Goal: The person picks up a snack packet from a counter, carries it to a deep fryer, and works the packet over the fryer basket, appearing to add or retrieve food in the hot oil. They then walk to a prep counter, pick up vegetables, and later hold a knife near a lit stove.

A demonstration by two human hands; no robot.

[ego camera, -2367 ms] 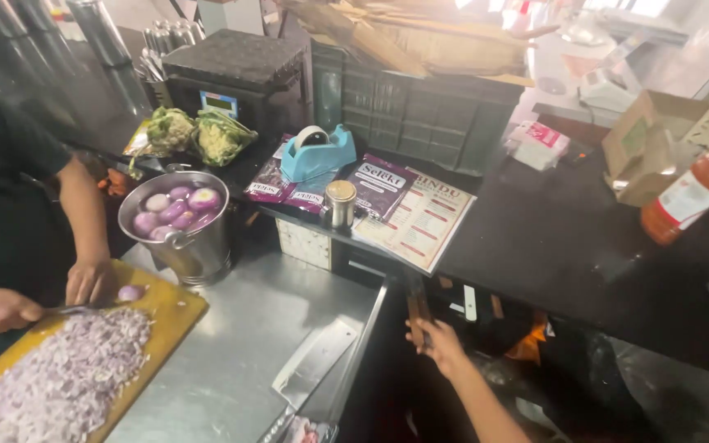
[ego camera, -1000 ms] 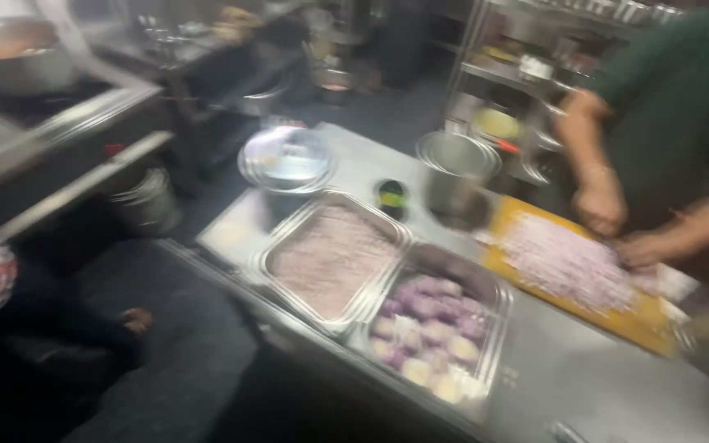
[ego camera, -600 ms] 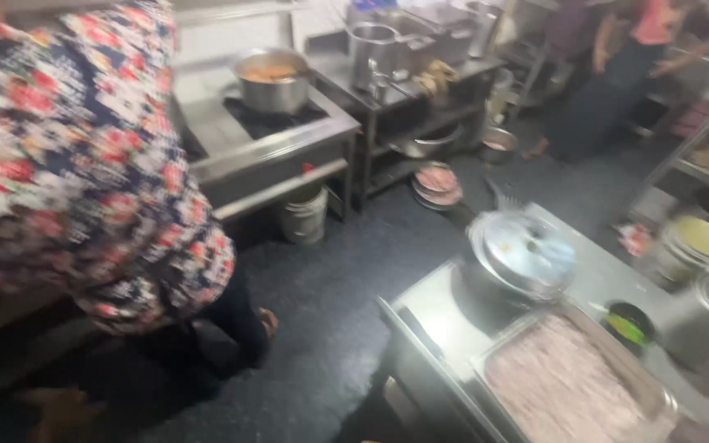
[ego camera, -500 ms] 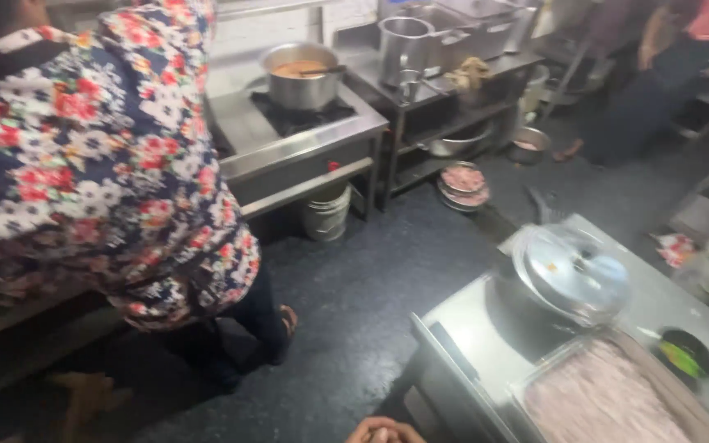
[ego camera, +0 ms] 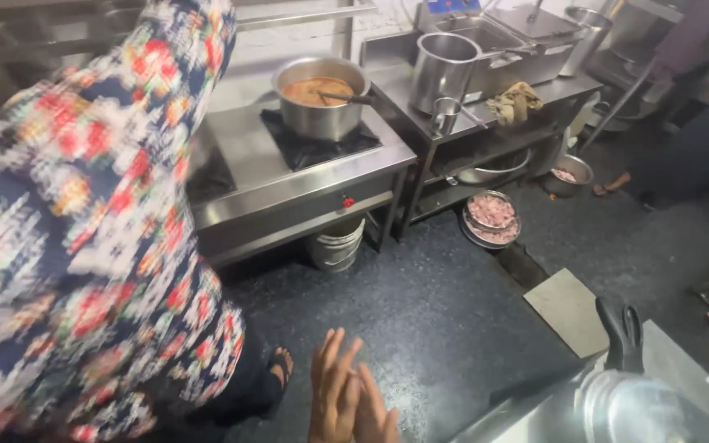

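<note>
Leftmost, from about nine o'clock down to seven, a person in a flowered garment (ego camera: pixel 84 246) fills the view, back turned, a sandalled foot (ego camera: pixel 281 367) showing on the dark floor (ego camera: pixel 436 328). At six o'clock the wearer's two hands rise from the bottom edge: the left hand (ego camera: pixel 331 394) with fingers straight and spread a little, the right hand (ego camera: pixel 373 414) pressed flat against it. Each grip is fully open and holds nothing; the hands touch only each other, and the foot is the nearest thing to them.

Toward twelve o'clock a steel stove (ego camera: pixel 297 172) carries a pot (ego camera: pixel 320 97) of brown liquid with a ladle handle resting in it, and a white bucket (ego camera: pixel 335 244) stands under the stove. At one o'clock a steel table (ego camera: pixel 486 102) bears a tall steel container (ego camera: pixel 443 70) and a crumpled cloth (ego camera: pixel 515 102); round trays of pinkish food (ego camera: pixel 492 217) sit on the floor beside it. At two o'clock another person's legs (ego camera: pixel 691 156) stand well apart. At five o'clock a steel lid with a black handle (ego camera: pixel 624 344) sits on a near table (ego camera: pixel 683 361).
</note>
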